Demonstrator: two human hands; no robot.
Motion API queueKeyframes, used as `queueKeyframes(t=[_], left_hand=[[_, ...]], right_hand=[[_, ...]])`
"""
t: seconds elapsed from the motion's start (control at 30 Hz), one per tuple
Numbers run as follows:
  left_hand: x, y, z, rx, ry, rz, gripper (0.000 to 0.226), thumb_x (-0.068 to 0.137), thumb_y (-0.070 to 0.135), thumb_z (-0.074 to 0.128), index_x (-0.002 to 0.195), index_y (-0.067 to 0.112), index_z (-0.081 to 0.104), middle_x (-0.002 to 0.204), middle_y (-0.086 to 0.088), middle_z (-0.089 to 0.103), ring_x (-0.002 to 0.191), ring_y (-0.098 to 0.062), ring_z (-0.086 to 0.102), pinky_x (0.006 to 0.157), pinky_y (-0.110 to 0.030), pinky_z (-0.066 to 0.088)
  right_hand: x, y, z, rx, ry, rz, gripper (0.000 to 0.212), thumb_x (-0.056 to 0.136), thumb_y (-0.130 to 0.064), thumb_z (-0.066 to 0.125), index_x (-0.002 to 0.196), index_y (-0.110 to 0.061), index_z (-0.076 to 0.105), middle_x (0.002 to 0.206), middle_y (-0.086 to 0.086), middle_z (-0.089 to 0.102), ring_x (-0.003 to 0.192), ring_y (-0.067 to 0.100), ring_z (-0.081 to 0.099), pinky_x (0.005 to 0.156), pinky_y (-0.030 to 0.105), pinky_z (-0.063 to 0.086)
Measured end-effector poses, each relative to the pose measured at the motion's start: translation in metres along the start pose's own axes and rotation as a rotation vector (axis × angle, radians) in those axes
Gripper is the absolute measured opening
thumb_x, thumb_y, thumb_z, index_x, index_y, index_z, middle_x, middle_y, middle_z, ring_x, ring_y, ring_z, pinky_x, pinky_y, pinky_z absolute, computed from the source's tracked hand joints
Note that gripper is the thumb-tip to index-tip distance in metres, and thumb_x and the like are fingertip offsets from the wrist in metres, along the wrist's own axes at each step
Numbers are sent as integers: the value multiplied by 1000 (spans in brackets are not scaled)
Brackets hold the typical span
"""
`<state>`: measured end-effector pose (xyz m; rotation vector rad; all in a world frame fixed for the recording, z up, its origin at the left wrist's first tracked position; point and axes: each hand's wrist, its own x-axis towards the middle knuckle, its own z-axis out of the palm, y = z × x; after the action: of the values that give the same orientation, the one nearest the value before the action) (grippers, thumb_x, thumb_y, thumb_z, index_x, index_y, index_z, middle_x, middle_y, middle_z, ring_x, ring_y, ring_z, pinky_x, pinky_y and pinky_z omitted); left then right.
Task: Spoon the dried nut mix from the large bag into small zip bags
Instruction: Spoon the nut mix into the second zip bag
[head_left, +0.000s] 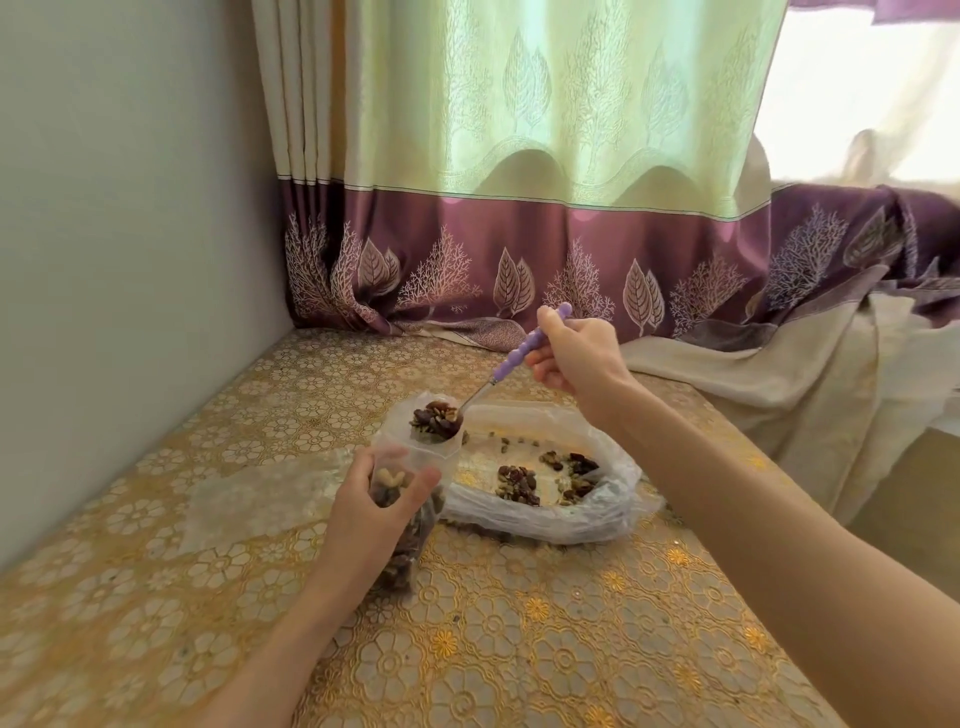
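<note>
left hand: we grip the small bag, mouth up, part-filled
right hand: we pinch the spoon by its purple handle
spoon bowl: loaded, at the small bag's mouth
large bag: lying open on the table, few nuts inside

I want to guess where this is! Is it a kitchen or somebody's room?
Probably a room in a home, not clearly a kitchen. A long leaf-patterned curtain hangs over a bright window, and the table has a flowery gold tablecloth.
</note>
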<state>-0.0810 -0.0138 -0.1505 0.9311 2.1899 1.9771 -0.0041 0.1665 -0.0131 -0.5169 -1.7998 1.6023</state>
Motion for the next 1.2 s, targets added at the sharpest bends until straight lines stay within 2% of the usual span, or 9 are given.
queueKeyframes(t=[0.1, 0.2, 0.3, 0.4, 0.73, 0.87, 0.97, 1.1, 1.2], left_hand=[[-1, 3, 0, -31, -15, 28, 46, 60, 63, 64, 97, 35, 54, 88, 29, 61, 82, 9, 60, 64, -12, 47], [0, 3, -1, -53, -15, 31, 45, 60, 61, 66, 95, 34, 56, 88, 30, 60, 82, 7, 60, 69, -22, 49], [1, 1, -1, -64, -26, 28, 44, 60, 60, 67, 95, 36, 57, 88, 29, 61, 82, 6, 61, 75, -27, 50], [1, 1, -1, -56, -20, 21, 49, 56, 63, 66, 94, 34, 56, 86, 29, 61, 81, 7, 60, 71, -22, 48], [1, 0, 0, -22, 27, 21, 51, 58, 59, 67, 87, 19, 53, 79, 7, 62, 69, 3, 61, 61, -21, 47], [1, 0, 0, -14, 31, 36, 53, 60, 56, 67, 90, 14, 53, 79, 5, 61, 68, 3, 60, 59, -19, 49], [1, 0, 1, -19, 31, 40, 54, 61, 55, 68, 91, 13, 54, 80, 5, 61, 69, 4, 60, 59, -15, 50], [1, 1, 0, -15, 34, 26, 57, 60, 56, 67, 93, 11, 53, 83, 0, 61, 71, -3, 60, 67, -26, 53], [0, 2, 0, -13, 32, 33, 54, 60, 56, 67, 92, 13, 53, 83, 3, 62, 71, 3, 60, 66, -24, 51]], right_hand=[[-13, -3, 12, -118, -77, -225, 38, 99, -18, 45, 66, -4, 59, 55, 9, 66, 40, 12, 49, 37, 15, 36], [-24, -5, 20, -197, -123, -415, 33, 98, -17, 49, 73, 2, 60, 59, 12, 65, 43, 15, 53, 40, 15, 38], [-29, -7, 22, -198, -159, -501, 30, 97, -15, 49, 73, 0, 59, 62, 13, 67, 44, 16, 54, 41, 14, 39], [-28, -10, 17, -147, -158, -515, 30, 99, -15, 46, 73, -3, 57, 65, 19, 69, 43, 18, 54, 41, 15, 39], [-7, 21, -41, -51, 199, -190, 36, 101, -21, 42, 72, -5, 57, 60, 9, 67, 45, 14, 52, 39, 20, 38], [0, 47, -62, -194, 237, -56, 37, 101, -21, 41, 72, -5, 57, 69, 14, 69, 49, 15, 55, 44, 21, 41], [2, 62, -73, -269, 253, 3, 39, 102, -21, 39, 71, -6, 57, 61, 7, 68, 49, 14, 56, 43, 21, 40], [2, 72, -82, -310, 254, 48, 39, 102, -22, 38, 72, -6, 58, 56, 3, 67, 46, 10, 58, 39, 18, 39], [1, 75, -84, -324, 227, 93, 40, 102, -23, 39, 72, -5, 59, 61, 8, 65, 47, 11, 58, 37, 17, 40]])
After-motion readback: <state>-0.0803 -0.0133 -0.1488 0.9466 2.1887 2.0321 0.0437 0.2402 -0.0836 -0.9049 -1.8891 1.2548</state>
